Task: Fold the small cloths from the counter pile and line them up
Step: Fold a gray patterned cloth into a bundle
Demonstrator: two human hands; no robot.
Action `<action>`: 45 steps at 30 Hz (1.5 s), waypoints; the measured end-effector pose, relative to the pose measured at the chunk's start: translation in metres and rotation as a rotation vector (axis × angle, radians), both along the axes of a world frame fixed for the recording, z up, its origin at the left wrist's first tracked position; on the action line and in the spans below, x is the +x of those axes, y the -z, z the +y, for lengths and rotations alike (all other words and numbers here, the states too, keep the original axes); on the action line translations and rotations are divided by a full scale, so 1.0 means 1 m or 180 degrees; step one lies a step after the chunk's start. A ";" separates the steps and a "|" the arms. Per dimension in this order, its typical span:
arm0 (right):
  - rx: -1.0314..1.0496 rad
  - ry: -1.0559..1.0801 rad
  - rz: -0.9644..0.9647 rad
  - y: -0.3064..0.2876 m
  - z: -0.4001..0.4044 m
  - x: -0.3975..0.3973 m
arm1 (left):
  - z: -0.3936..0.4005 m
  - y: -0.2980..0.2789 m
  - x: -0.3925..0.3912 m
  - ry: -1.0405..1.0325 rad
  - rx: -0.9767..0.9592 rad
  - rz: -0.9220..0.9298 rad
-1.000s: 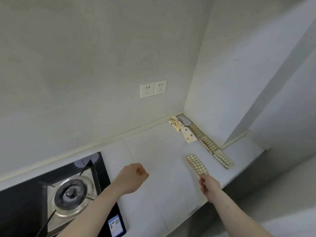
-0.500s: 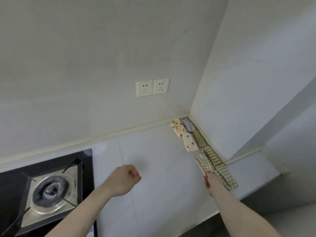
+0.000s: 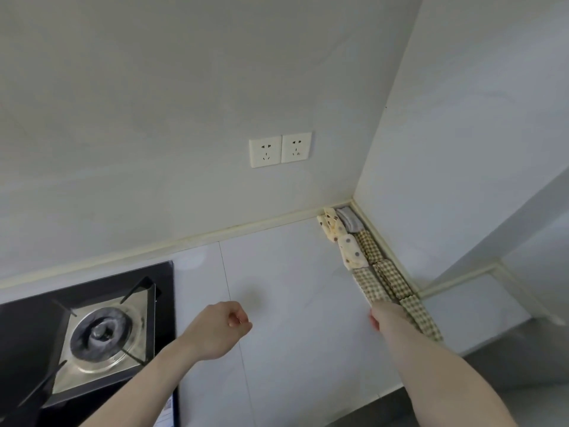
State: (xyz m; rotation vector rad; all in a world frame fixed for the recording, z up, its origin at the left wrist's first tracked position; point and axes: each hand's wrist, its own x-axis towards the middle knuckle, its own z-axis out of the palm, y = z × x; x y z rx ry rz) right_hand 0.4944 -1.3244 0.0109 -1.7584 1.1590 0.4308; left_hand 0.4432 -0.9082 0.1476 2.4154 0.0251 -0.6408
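The bench (image 3: pixel 292 288) is white with thin grey seams. By the corner lie a grey cloth (image 3: pixel 349 218), two cream cloths with brown dots (image 3: pixel 331 224) (image 3: pixel 351 251), and four beige-and-white checked cloths (image 3: pixel 368 246) (image 3: pixel 392 278) (image 3: pixel 368 285) (image 3: pixel 421 315). The sockets (image 3: pixel 280 149) are cream, the walls pale grey, the hob (image 3: pixel 89 331) black and silver.

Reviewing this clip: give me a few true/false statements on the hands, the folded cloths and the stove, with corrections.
1. The right hand is at the near end of a checked cloth. True.
2. The left hand holds a cloth. False: it is curled and holds nothing.
3. The folded cloths lie along the right wall. True.
4. A pot stands on the stove burner. False: the burner is bare.
5. The grey cloth lies nearest the corner. True.
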 end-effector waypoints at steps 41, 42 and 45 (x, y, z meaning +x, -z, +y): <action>0.1294 -0.5261 -0.1830 -0.149 0.824 -0.345 | 0.527 -0.022 -0.551 -0.3819 0.0055 -0.0965; 0.1298 -0.5309 -0.1784 -0.146 0.842 -0.347 | 0.541 -0.022 -0.557 -0.3884 0.0077 -0.0950; 0.1357 -0.5457 -0.1628 -0.133 0.888 -0.360 | 0.575 -0.018 -0.572 -0.3994 0.0187 -0.0844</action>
